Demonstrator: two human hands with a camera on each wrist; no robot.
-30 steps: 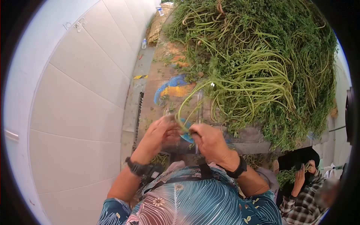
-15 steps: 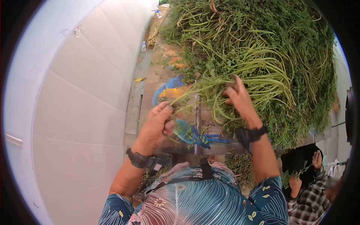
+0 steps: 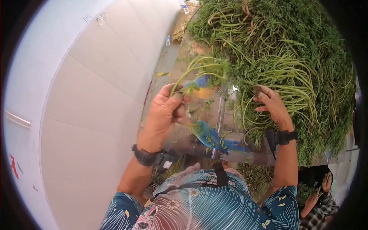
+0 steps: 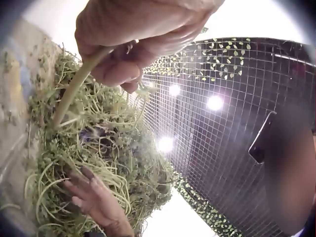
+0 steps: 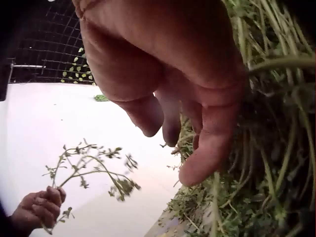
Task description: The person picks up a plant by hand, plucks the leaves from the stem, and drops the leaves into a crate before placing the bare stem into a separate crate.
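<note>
My left hand [image 3: 163, 113] pinches a long green stem [image 3: 183, 78] between thumb and fingers. The stem arches up to a leafy, forked top over the table, left of the pile. In the right wrist view this leafy sprig [image 5: 94, 167] stands out against the white wall. My right hand [image 3: 275, 106] is beside the near left part of a big heap of leafy greens [image 3: 295, 50]. Its fingers are loosely bent with nothing between them, and its fingertips look dark. In the left wrist view the stem [image 4: 74, 91] comes out from under my left fingers.
Loose leaf bits lie on the wooden table [image 3: 195, 119], which has a painted blue bird [image 3: 209, 136]. A pale wall [image 3: 96, 115] runs along the left. Small bottles [image 3: 168, 40] stand at the far left. At lower right another person's hands [image 3: 312, 201] hold greens.
Both hands were low near the table edge, then reached apart toward the heap. My left hand has since risen with the stem, away from the heap. My right hand stays beside it.
</note>
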